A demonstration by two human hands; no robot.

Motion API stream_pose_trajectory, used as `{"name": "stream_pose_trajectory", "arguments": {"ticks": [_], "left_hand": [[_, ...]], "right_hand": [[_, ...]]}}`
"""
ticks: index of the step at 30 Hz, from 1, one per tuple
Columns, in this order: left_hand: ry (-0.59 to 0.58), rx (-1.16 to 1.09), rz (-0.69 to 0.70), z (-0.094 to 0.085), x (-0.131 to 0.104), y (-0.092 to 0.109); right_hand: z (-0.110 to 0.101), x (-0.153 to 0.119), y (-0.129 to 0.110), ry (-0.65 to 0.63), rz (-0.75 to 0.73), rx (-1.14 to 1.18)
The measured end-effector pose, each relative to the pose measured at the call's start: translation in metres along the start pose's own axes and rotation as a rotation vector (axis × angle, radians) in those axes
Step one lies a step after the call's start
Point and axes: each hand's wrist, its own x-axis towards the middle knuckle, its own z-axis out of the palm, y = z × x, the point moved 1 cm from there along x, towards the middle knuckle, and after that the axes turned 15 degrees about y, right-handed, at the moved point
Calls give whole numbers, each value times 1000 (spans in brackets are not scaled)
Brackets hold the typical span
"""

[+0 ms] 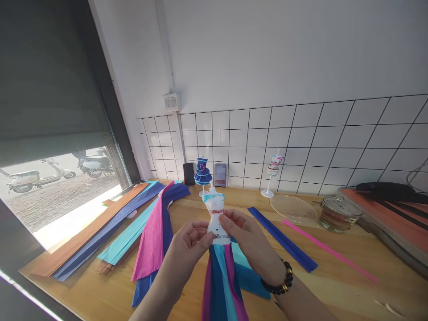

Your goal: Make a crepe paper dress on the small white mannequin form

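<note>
A small white mannequin torso point(214, 203) with turquoise and reddish patches is upright in front of me. My left hand point(183, 248) is closed on its lower left side, thumb and fingers pressed against the hip. From the right, my right hand point(249, 236) pinches the same torso near its waist and hip, with a black bead bracelet on the wrist. Long crepe paper strips point(219, 276) in magenta, dark blue and turquoise hang below the torso's bottom edge. Partly behind my right hand, a turquoise paper piece point(249, 272) lies on the table. The mannequin's back is hidden.
Crepe paper lengths point(152, 240) lie at left. At the wall are a blue-dressed mannequin point(202, 171), another mannequin point(274, 169) and two phones point(189, 174). To the right are a blue strip point(284, 240), pink strip point(329, 249), clear plate point(293, 209) and glass jar point(339, 214).
</note>
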Motion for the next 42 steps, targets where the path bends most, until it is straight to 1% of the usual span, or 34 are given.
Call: {"name": "stream_pose_trajectory", "arguments": {"ticks": [3,6,10,13,18,25,28,29,31,34,36,38,40,42], "left_hand": [[-34,-44,-8,0,1,-3],[-81,-136,-74,1,2,-5],[-145,-240,-146,4,0,-2],[-126,-269,-132,4,0,0],[-139,-215,-81,4,1,-2],[-134,-272,-84,4,4,-4],[-131,-278,-49,3,3,-4],[-116,-257,-36,3,3,-4],[-49,-172,-19,2,2,-3],[97,-4,49,3,3,-2],[189,105,149,3,5,-3],[296,223,270,3,6,-4],[392,362,373,3,5,-5],[458,513,459,4,3,-8]], "right_hand": [[0,0,1,-9,32,18],[0,-1,2,-20,60,31],[0,0,4,-81,103,72],[-1,3,7,-119,85,133],[-2,7,9,-188,62,184],[-2,6,10,-206,28,141],[-2,7,12,-205,17,125],[-3,8,13,-197,7,110],[-4,8,14,-161,-20,47],[-6,9,13,-65,-65,-83],[-6,8,12,-17,-89,-142],[-5,7,12,-7,-114,-162],[-3,7,12,-26,-116,-133],[-1,7,14,-63,-85,-60]]}}
